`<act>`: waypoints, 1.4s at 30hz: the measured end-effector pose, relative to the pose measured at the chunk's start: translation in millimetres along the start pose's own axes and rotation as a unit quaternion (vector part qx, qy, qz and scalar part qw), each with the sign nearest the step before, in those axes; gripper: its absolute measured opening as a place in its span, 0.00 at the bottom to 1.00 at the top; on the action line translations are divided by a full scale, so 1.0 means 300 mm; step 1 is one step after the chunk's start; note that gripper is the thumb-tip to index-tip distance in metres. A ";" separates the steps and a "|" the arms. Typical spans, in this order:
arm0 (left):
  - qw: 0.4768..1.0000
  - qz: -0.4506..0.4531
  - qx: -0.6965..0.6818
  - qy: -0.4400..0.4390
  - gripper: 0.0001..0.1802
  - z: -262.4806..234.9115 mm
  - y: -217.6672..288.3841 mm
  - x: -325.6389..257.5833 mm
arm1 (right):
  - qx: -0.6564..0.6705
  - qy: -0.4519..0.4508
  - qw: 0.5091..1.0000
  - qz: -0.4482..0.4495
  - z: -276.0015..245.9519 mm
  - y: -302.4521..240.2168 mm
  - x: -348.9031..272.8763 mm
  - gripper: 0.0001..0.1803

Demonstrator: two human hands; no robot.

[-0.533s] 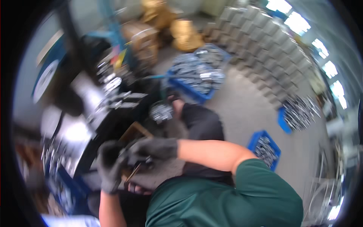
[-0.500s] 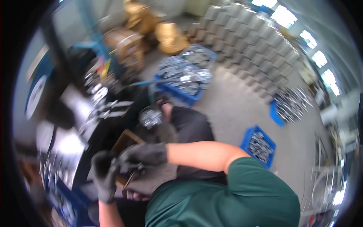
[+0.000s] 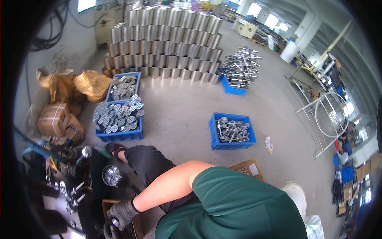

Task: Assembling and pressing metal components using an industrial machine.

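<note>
Workshop floor [image 3: 179, 107] stretched beyond. Right hand [image 3: 122, 212] curled round shiny metal part [image 3: 115, 222] at its lower left, long axis unclear; left hand [image 3: 108, 231] near, grip couldn't be told; part by brown box's [image 3: 137, 228] left edge.

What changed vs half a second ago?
The view swung right, so the stack of metal tubes slid left, to upper middle. The right hand and left hand sit lower in frame, the left mostly out of sight. The right grips a shiny metal piece; earlier blur hides whether it was just taken. Unchanged: hands close together at the open box, blue crates on the floor.
</note>
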State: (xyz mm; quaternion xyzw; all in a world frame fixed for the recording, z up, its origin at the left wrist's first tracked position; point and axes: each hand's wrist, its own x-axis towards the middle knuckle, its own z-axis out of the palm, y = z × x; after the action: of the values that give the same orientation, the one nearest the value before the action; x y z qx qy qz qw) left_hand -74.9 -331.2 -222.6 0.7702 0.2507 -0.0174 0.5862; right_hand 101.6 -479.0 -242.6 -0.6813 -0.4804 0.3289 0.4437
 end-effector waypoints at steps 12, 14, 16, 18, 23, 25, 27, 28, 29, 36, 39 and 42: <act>0.978 -0.077 -0.134 -0.141 0.27 0.050 -0.252 0.198 | -0.050 0.006 0.998 -0.038 -0.089 0.160 -0.009 0.39; 0.969 -0.107 -0.156 -0.162 0.29 0.028 -0.329 0.248 | -0.153 -0.062 0.985 0.041 -0.118 0.111 -0.024 0.44; 0.957 -0.139 -0.176 -0.184 0.31 0.010 -0.393 0.296 | -0.177 -0.072 0.981 0.021 -0.105 0.146 -0.001 0.48; 0.942 -0.173 -0.193 -0.213 0.33 0.026 -0.421 0.358 | -0.213 -0.091 0.971 0.053 -0.098 0.202 0.000 0.49; 0.935 -0.204 -0.227 -0.180 0.31 0.101 -0.268 0.317 | -0.206 -0.061 0.976 0.034 -0.090 0.266 0.020 0.49; 0.940 -0.198 -0.223 -0.168 0.32 0.089 -0.269 0.308 | -0.182 -0.037 0.981 0.057 -0.089 0.239 0.030 0.46; 0.947 -0.186 -0.208 -0.159 0.32 0.082 -0.263 0.303 | -0.176 -0.039 0.982 0.059 -0.091 0.234 0.047 0.45; 0.951 -0.179 -0.201 -0.153 0.32 0.080 -0.263 0.299 | -0.171 -0.042 0.983 0.060 -0.089 0.231 0.054 0.43; 0.955 -0.172 -0.195 -0.145 0.32 0.076 -0.267 0.295 | -0.150 -0.044 0.986 0.048 -0.082 0.232 0.054 0.42; 0.980 -0.092 -0.155 -0.087 0.29 0.150 -0.069 0.245 | -0.116 -0.048 0.989 0.081 -0.089 0.159 -0.005 0.39; 0.989 -0.032 -0.126 -0.064 0.26 0.164 -0.020 0.202 | -0.131 -0.046 0.987 0.086 -0.099 0.127 -0.027 0.38; 0.995 0.028 -0.091 -0.029 0.23 0.131 -0.010 0.135 | -0.116 -0.044 0.991 0.058 -0.061 0.112 -0.007 0.36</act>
State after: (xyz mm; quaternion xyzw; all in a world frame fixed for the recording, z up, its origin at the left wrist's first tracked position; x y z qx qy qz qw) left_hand -30.3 -351.7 -250.5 0.7196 0.2126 -0.0006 0.6610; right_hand 129.1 -491.2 -266.4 -0.7399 -0.4940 0.3259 0.3198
